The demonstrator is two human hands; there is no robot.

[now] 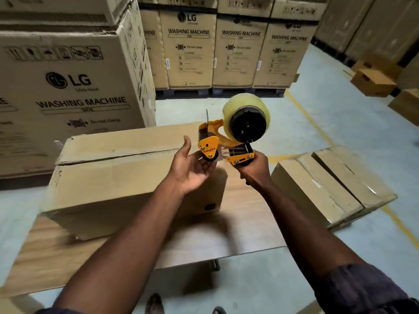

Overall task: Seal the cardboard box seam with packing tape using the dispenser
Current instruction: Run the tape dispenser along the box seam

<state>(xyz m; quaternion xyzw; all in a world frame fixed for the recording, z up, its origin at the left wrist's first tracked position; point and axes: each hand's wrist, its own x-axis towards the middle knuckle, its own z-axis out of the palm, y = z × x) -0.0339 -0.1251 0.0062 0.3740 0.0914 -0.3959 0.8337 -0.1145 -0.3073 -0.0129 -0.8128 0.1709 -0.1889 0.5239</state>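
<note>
Right fingers around dispenser, roll uppermost.

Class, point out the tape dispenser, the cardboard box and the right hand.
tape dispenser (209,145): head view, orange side plate.
cardboard box (113,182): head view, near side wall.
right hand (255,169): head view, its back.

Open air above cardboard box, stacked cartons left and behind, low boxes right

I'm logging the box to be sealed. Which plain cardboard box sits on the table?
The long box on the wooden table, just behind the left hand. The other plain boxes rest on the floor at right.
</note>
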